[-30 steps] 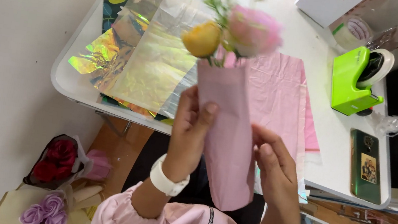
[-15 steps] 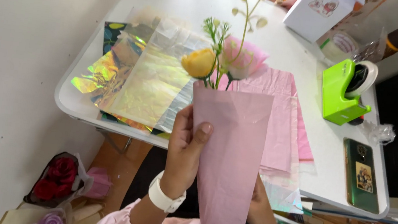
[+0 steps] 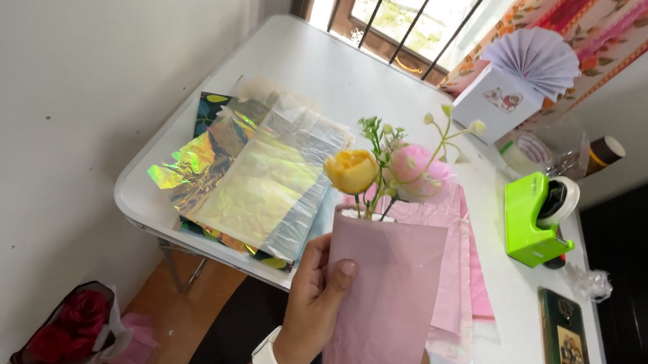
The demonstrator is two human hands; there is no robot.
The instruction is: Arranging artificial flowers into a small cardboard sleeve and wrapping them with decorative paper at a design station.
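Low on the left, on the floor, lies a bunch of dark red roses in clear wrapping [image 3: 80, 325]. On the white folding table [image 3: 313, 65] above it is a stack of iridescent, shiny cellophane sheets [image 3: 254, 178], their edges reaching near the table's front rim. Next comes the left hand [image 3: 316, 292], a white band at the wrist, clasping the pale pink paper wrap [image 3: 384, 313] with thumb in front and fingers behind. The wrap stands upright above the table's near edge; from its top rise a yellow artificial flower [image 3: 352, 171], a pink artificial flower [image 3: 416, 173] and thin green sprigs with pale buds [image 3: 447, 131]. The right hand is hidden behind the paper — whether it grips anything cannot be told. Flat pink paper sheets [image 3: 467, 261] lie on the table behind the wrap. Further right stand a bright green tape dispenser [image 3: 534, 216] and a dark green phone [image 3: 571, 348], the phone close to the table's corner.

As a judgement: the paper seems held by one visible pinch only — a slackened thumb could let it unroll and the stems tip out.
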